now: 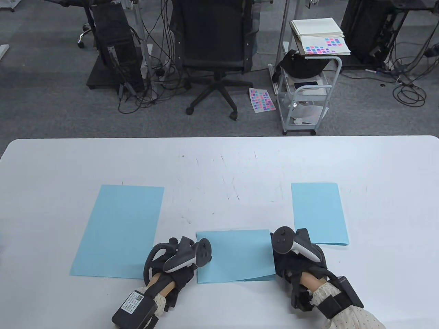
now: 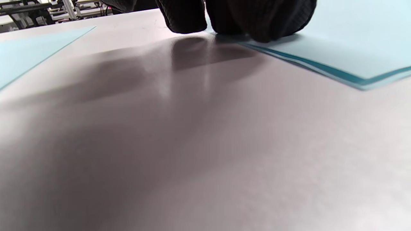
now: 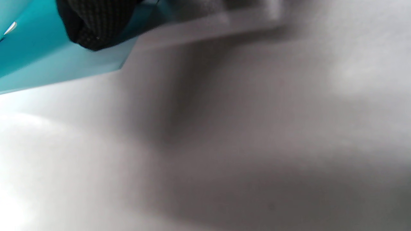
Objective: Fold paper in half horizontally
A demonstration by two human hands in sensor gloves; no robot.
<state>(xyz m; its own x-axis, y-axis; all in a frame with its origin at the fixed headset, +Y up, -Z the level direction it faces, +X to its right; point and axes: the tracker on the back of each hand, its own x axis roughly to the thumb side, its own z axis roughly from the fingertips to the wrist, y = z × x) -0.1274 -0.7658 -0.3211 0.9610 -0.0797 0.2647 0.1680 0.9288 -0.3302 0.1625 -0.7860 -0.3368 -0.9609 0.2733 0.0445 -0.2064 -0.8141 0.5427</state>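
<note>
A light blue paper (image 1: 236, 255), folded in half, lies at the table's near middle. Its two layers gape slightly along the near edge. My left hand (image 1: 187, 255) is at its left edge. In the left wrist view the gloved fingertips (image 2: 257, 22) sit on the paper (image 2: 346, 48) at that edge, with one fingertip (image 2: 184, 17) beside it on the table. My right hand (image 1: 283, 255) is at the right edge. In the right wrist view a fingertip (image 3: 93, 25) lies on the paper (image 3: 57, 64), which looks slightly raised there.
An unfolded blue sheet (image 1: 120, 231) lies to the left, close to my left hand. A folded blue sheet (image 1: 319, 214) lies to the right, just past my right hand. The white table (image 1: 219, 161) shows scuff marks. A chair and a cart stand beyond its far edge.
</note>
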